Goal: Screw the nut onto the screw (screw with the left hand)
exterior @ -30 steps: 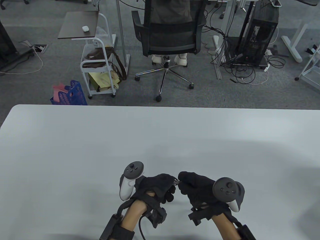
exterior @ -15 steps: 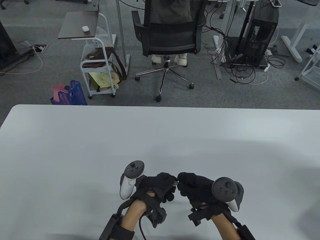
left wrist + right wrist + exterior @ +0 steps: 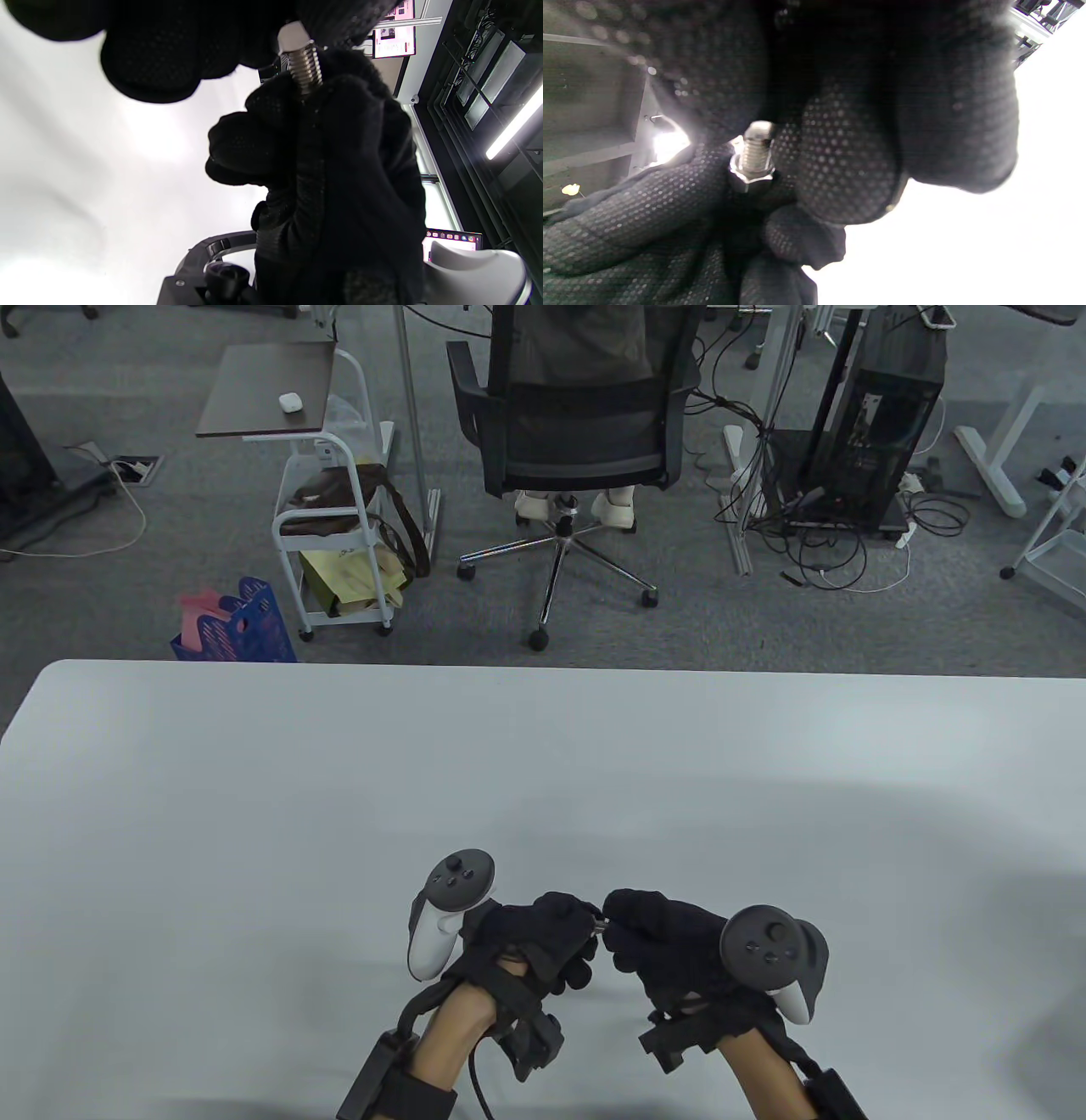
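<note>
My left hand (image 3: 587,918) and right hand (image 3: 614,925) meet fingertip to fingertip just above the white table (image 3: 339,814), near its front edge. Between them is a small metal screw (image 3: 600,924). In the left wrist view my left fingers (image 3: 152,63) pinch the nut (image 3: 292,37) at the top of the threaded shank (image 3: 306,70), whose other end goes into my right hand (image 3: 339,169). In the right wrist view the hex nut (image 3: 751,176) sits on the screw (image 3: 756,146), held by left fingers (image 3: 649,212). My right fingers (image 3: 848,161) close beside the screw's upper end.
The table's far edge (image 3: 543,668) borders a carpeted floor with an office chair (image 3: 577,424), a white trolley (image 3: 331,551) and a blue basket (image 3: 237,623). A computer tower and cables (image 3: 874,432) stand at the back right.
</note>
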Motion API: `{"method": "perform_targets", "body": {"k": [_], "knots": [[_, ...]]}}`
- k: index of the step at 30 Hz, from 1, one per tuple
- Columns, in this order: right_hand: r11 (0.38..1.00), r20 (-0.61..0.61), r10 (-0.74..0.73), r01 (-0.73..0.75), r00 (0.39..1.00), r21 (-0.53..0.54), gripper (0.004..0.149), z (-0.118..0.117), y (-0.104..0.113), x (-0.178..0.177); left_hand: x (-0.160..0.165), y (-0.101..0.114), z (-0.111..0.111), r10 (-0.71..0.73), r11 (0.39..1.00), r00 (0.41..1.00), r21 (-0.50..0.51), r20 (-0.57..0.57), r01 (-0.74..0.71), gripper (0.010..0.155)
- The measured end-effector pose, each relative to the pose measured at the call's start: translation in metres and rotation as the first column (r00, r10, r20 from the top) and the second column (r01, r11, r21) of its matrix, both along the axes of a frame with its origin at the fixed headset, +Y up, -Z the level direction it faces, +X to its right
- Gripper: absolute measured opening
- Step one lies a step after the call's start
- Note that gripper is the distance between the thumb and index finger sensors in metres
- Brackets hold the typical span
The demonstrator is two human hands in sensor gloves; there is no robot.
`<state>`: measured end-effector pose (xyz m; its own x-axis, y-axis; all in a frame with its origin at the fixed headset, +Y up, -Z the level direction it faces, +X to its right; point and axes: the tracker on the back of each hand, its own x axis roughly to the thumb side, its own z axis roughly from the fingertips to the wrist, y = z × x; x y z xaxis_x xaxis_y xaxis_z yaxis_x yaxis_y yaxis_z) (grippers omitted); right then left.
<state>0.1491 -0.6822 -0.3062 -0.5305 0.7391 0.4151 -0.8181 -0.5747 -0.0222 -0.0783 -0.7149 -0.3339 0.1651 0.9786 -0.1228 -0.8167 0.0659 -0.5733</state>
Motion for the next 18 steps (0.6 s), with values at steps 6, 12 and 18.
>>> {"method": "perform_targets", "body": {"k": [6, 12, 18], "knots": [[1.0, 0.007, -0.008, 0.008, 1.0, 0.005, 0.043, 0.0001, -0.0008, 0.0005, -0.0015, -0.0012, 0.0001, -0.009, 1.0, 0.999, -0.007, -0.05, 0.008, 0.059], [1.0, 0.007, 0.002, -0.002, 1.0, 0.007, 0.043, 0.0, 0.0, 0.0009, -0.0002, -0.0031, -0.0002, 0.016, 0.999, 1.0, -0.031, 0.025, -0.015, 0.059], [1.0, 0.007, 0.0, 0.0, 1.0, 0.015, 0.043, 0.001, 0.0008, 0.0, -0.0003, -0.0011, 0.0003, -0.014, 1.0, 0.999, -0.007, -0.037, 0.014, 0.057]]}}
